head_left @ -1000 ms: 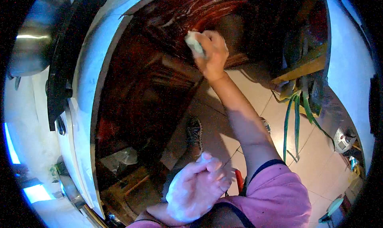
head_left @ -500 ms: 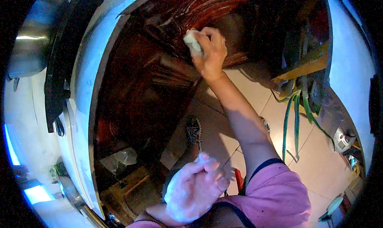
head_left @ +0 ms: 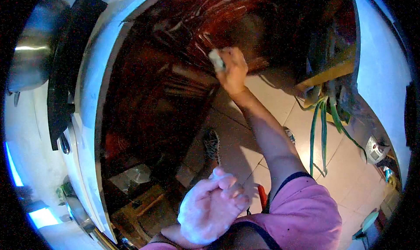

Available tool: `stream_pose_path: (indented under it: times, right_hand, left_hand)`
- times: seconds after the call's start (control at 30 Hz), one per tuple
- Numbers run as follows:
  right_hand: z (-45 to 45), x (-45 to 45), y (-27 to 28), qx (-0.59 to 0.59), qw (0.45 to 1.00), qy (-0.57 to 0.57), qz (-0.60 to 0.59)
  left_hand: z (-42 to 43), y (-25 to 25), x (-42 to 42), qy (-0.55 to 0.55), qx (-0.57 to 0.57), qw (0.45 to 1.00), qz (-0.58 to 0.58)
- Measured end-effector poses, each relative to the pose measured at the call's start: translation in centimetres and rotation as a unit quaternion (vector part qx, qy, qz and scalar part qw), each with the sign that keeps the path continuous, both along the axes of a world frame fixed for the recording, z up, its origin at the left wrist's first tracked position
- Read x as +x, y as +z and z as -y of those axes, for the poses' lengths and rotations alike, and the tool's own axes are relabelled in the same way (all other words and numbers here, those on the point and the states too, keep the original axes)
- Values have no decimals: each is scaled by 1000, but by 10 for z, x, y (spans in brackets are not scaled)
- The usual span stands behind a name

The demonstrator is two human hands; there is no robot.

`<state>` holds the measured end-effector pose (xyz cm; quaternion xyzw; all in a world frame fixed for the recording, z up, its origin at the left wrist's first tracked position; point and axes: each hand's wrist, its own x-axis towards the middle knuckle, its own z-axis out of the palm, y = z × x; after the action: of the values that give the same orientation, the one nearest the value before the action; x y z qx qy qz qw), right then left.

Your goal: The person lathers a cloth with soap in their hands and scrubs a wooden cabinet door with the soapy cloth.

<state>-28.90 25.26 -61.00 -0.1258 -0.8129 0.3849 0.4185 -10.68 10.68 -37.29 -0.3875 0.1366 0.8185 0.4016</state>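
My right hand [head_left: 236, 72] is closed round a small white wad, a cloth or sponge [head_left: 216, 60]; its exact kind is unclear. It is held at the lower edge of a dark red-brown, glossy panel [head_left: 205, 13] marked with curved pale streaks. Near my body, my left hand [head_left: 212, 208] is raised with its palm showing and its fingers loosely bent. Nothing is visible in it, and it touches no surface.
Long green leaves [head_left: 324, 136] hang beside a wooden bar [head_left: 328, 76] at right. Past them, a white device [head_left: 375, 150] rests on the tiled floor [head_left: 284, 103]. A clear plastic item [head_left: 138, 173] lies lower left; a metal pot [head_left: 33, 53] stands far left.
My right hand has moved down the panel, toward me, with the white wad in it. The left hand has barely shifted.
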Motion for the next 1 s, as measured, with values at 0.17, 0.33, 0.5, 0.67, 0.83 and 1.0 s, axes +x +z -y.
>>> stream_pose_path:
  times: [0.17, 0.33, 0.5, 0.67, 0.83, 1.0]
  right_hand:
    - [4, -12, 46, 4, 992, -27, -125]
    - [3, 6, -54, 0, 1000, -22, -3]
    - [9, 10, -105, -28, 989, -47, 140]
    - [4, 5, -37, -37, 997, -15, 66]
    - [7, 0, 1, -52, 997, -4, -65]
    - [14, 3, -90, -84, 996, -21, -27]
  left_hand:
    - [-7, 3, -5, -42, -83, 996, 1]
    - [-3, -1, -2, -25, -12, 999, -21]
    - [-5, 4, -5, -29, -85, 996, 7]
    - [3, 0, -5, -31, -43, 998, -14]
    - [2, 1, -4, -7, -24, 1000, 1]
    - [-6, 12, -11, -21, -8, 1000, -13]
